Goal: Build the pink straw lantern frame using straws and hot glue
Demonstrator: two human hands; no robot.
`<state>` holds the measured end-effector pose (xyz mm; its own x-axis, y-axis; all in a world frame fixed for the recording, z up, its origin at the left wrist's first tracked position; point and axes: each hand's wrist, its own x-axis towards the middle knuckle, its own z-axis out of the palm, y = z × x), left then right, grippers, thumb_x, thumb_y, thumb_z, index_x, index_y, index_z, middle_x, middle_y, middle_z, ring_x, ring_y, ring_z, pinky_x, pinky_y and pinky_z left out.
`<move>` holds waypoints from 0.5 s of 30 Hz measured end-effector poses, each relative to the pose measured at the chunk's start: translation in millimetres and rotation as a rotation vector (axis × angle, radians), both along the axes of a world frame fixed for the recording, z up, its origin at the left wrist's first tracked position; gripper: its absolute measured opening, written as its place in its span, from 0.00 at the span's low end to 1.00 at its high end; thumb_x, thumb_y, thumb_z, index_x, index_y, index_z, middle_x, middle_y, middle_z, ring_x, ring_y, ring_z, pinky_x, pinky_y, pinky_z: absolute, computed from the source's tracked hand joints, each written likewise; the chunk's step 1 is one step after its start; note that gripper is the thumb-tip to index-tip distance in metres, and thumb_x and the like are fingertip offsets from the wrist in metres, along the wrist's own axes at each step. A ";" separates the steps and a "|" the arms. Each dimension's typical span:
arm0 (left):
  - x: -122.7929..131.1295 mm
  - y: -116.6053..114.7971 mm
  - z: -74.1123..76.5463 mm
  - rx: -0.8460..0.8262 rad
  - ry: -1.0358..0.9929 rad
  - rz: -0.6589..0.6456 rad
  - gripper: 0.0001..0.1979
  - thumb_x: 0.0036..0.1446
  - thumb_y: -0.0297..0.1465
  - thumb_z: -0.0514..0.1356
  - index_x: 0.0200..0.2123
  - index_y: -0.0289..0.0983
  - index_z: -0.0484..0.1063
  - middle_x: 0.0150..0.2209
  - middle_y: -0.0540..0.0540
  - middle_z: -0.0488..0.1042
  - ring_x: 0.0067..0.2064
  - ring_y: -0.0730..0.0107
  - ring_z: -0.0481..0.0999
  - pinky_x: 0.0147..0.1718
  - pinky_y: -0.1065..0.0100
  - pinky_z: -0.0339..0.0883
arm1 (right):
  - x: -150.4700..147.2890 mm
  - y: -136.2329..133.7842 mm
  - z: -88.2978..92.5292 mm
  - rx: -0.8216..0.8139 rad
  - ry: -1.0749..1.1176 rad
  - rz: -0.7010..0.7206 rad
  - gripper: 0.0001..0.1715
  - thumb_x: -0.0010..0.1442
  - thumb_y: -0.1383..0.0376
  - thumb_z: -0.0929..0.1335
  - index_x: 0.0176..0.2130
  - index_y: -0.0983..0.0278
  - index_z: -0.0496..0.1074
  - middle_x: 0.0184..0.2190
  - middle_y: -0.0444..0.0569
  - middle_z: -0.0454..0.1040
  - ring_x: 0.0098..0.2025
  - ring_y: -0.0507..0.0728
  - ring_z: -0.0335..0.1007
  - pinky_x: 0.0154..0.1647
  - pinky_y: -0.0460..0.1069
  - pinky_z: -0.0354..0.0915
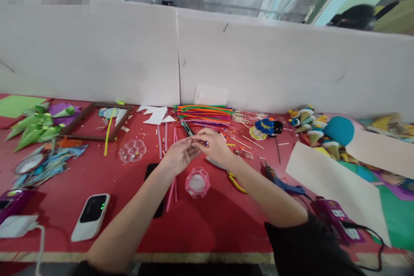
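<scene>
My left hand [179,155] and my right hand [214,145] meet over the middle of the red table [226,228], fingertips touching. Both have their fingers pinched together, but what lies between them is too small to make out. A tiny blue and white bit shows by the right fingers. Below the hands stands a pink faceted container [198,183] with a pale inside. Just beyond them lies a dark cutter-like tool [186,128]. Scissors with yellow handles [237,182] lie under my right forearm, and a black phone [159,212] is partly hidden by my left one.
Behind the hands lies a bundle of coloured pipe cleaners [203,113] against a white partition [284,60]. At right are a blue glue gun [284,184], its cord, and small ice-cream-cone figures [313,137]. Left are a wooden frame [80,137], a clear flower-shaped tray [132,151] and a white device [90,217].
</scene>
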<state>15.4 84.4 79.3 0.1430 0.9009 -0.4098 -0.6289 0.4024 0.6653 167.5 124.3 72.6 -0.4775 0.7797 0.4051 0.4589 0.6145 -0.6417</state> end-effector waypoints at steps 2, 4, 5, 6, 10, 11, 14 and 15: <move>9.7 12.4 -1.1 0.007 0.015 -0.031 0.10 0.61 0.19 0.55 0.33 0.33 0.76 0.28 0.45 0.81 0.30 0.70 0.82 0.41 0.66 0.76 | 3.3 4.4 -5.8 0.005 0.004 -0.035 0.08 0.61 0.70 0.70 0.38 0.60 0.80 0.39 0.49 0.76 0.43 0.56 0.73 0.46 0.51 0.67; 18.9 25.7 -2.8 -0.007 0.038 -0.074 0.11 0.60 0.20 0.54 0.31 0.34 0.75 0.27 0.45 0.81 0.30 0.67 0.82 0.42 0.63 0.76 | 7.7 9.8 -11.0 0.001 0.000 -0.070 0.08 0.61 0.71 0.68 0.36 0.61 0.78 0.39 0.50 0.76 0.43 0.57 0.72 0.47 0.51 0.67; 22.9 32.2 -3.5 -0.021 0.049 -0.110 0.11 0.60 0.20 0.54 0.31 0.34 0.74 0.27 0.44 0.81 0.31 0.64 0.83 0.43 0.60 0.76 | 10.6 13.0 -13.6 -0.007 -0.005 -0.095 0.08 0.61 0.71 0.68 0.34 0.61 0.77 0.39 0.50 0.75 0.43 0.57 0.71 0.46 0.51 0.66; 26.0 38.4 -3.9 -0.038 0.060 -0.152 0.11 0.59 0.20 0.53 0.32 0.34 0.74 0.27 0.42 0.81 0.32 0.61 0.83 0.43 0.57 0.76 | 14.3 16.6 -16.2 -0.018 -0.011 -0.128 0.08 0.61 0.71 0.67 0.33 0.62 0.76 0.38 0.51 0.75 0.43 0.57 0.71 0.46 0.51 0.66; 27.3 57.6 -3.2 -0.055 0.121 -0.304 0.12 0.58 0.26 0.54 0.39 0.33 0.76 0.37 0.34 0.83 0.39 0.51 0.84 0.44 0.49 0.74 | 39.3 32.5 -27.1 -0.091 -0.016 -0.330 0.12 0.66 0.68 0.62 0.34 0.64 0.74 0.38 0.53 0.75 0.43 0.59 0.70 0.47 0.54 0.66; 25.7 61.2 -3.0 -0.043 0.152 -0.314 0.12 0.59 0.28 0.54 0.41 0.33 0.76 0.40 0.33 0.83 0.41 0.50 0.84 0.45 0.48 0.74 | 47.1 35.9 -29.3 -0.115 -0.010 -0.375 0.12 0.68 0.66 0.62 0.36 0.64 0.74 0.39 0.53 0.75 0.43 0.58 0.71 0.47 0.55 0.67; 25.5 71.7 -3.3 0.032 0.290 -0.274 0.13 0.60 0.35 0.56 0.42 0.36 0.77 0.49 0.33 0.81 0.49 0.48 0.81 0.50 0.48 0.70 | 64.0 42.2 -31.6 -0.190 0.031 -0.413 0.14 0.68 0.59 0.67 0.48 0.66 0.72 0.47 0.51 0.75 0.46 0.58 0.73 0.49 0.57 0.71; 29.3 75.0 -3.5 0.074 0.344 -0.244 0.13 0.61 0.37 0.56 0.43 0.38 0.77 0.52 0.34 0.79 0.54 0.47 0.79 0.52 0.47 0.68 | 64.9 43.2 -30.1 -0.212 0.058 -0.403 0.17 0.67 0.58 0.68 0.52 0.65 0.71 0.51 0.52 0.74 0.48 0.58 0.73 0.50 0.58 0.72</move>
